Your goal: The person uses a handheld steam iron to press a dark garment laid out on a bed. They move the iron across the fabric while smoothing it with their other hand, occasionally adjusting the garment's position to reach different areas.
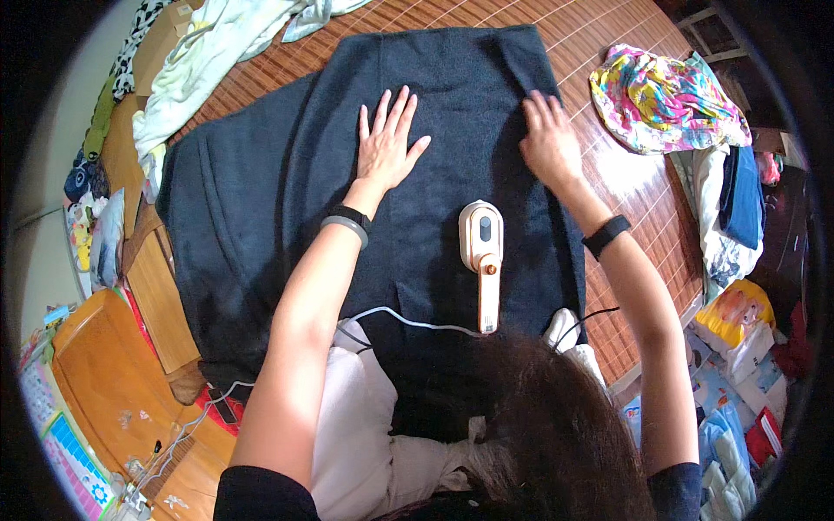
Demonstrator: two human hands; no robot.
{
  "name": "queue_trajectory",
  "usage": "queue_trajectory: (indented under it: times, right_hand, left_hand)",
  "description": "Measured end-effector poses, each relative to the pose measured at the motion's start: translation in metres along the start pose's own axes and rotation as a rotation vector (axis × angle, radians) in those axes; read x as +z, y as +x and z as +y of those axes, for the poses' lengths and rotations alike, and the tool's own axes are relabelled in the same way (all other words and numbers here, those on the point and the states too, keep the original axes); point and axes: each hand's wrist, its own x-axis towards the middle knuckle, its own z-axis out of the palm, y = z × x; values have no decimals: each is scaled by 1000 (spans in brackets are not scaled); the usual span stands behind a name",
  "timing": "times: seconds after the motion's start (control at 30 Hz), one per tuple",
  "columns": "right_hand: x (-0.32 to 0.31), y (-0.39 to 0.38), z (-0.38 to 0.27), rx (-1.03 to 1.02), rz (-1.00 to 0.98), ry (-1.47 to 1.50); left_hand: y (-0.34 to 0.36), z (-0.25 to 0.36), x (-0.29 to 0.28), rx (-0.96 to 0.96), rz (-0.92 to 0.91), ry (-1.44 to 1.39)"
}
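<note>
A large black cloth [434, 65] lies spread over a mat of brown slats, with soft folds running down its left half. My left hand [387, 148] rests flat on its upper middle, open, fingers and thumb apart. At the cloth's upper right edge is my right hand [551, 143], its fingers bent down and close together on the fabric; the thumb is mostly hidden. Between my forearms a small white handheld iron [480, 239] with gold trim lies on the cloth, its handle toward me. A pale cord [408, 323] runs from the handle end to the left.
Pale towels [204, 74] are heaped at the far left. A colourful printed cloth [665, 100] lies bunched at the right, above hanging dark blue fabric [741, 200]. A wooden chair [104, 356] stands at the lower left. Bags and packages [738, 317] crowd the lower right.
</note>
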Motion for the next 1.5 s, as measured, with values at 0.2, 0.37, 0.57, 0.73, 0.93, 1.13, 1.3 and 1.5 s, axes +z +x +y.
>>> queue_trajectory:
  times: [0.2, 0.37, 0.57, 0.73, 0.93, 1.13, 1.3, 1.5]
  right_hand:
    - [-8, 1, 109, 357, 53, -233]
    - [-78, -38, 30, -36, 244, 270]
    - [-150, -130, -69, 496, -1265, 906]
    - [-136, -180, -124, 722, -1373, 1366]
    - [-109, -174, -143, 769, -866, 1786]
    - [-91, -130, -120, 682, -679, 1687]
    - [-80, -84, -115, 798, -432, 1696]
    - [-120, -69, -107, 682, -530, 1674]
  left_hand:
    - [-1, 1, 1, 18, 53, 3]
    - [-3, 1, -2, -20, 51, -36]
    - [-11, -1, 7, -205, 388, -60]
    - [-8, -9, 10, -172, 372, -132]
    - [-29, -16, 3, -191, 267, -120]
    - [-63, -17, -5, -272, 233, -10]
    - [-61, -15, -4, -337, 169, 37]
    - [-62, -15, -3, -369, 172, 14]
